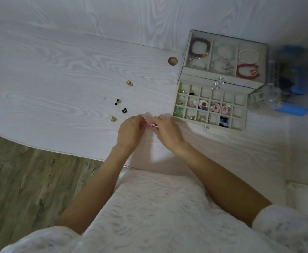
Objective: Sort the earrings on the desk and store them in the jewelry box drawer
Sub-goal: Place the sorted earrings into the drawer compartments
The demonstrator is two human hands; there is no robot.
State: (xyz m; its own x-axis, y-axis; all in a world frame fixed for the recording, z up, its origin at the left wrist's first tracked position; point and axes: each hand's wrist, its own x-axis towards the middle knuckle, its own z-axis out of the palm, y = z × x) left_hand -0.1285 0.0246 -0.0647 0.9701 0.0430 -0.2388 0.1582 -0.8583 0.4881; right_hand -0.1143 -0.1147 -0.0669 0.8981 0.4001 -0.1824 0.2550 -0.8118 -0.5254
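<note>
One pale wood-grain bench (pixel 58 73) fills most of my view, with a round cable hole (pixel 172 61) near its far edge. At the right stands the jewelry box (pixel 224 59), its top tray holding bracelets, and its drawer (pixel 210 106) pulled out toward me, many of the small compartments already holding earrings. My left hand (pixel 129 133) and right hand (pixel 167 132) meet just left of the drawer, fingers curled, both pinching a small pink earring (pixel 150 125) between them above the bench. Four more lots of earrings lie loose to the left of my hands: a gold pair (pixel 129 83) farthest off, black square studs (pixel 118 102), a black-and-gold one (pixel 124 110), and a gold piece (pixel 113 118) nearest.
</note>
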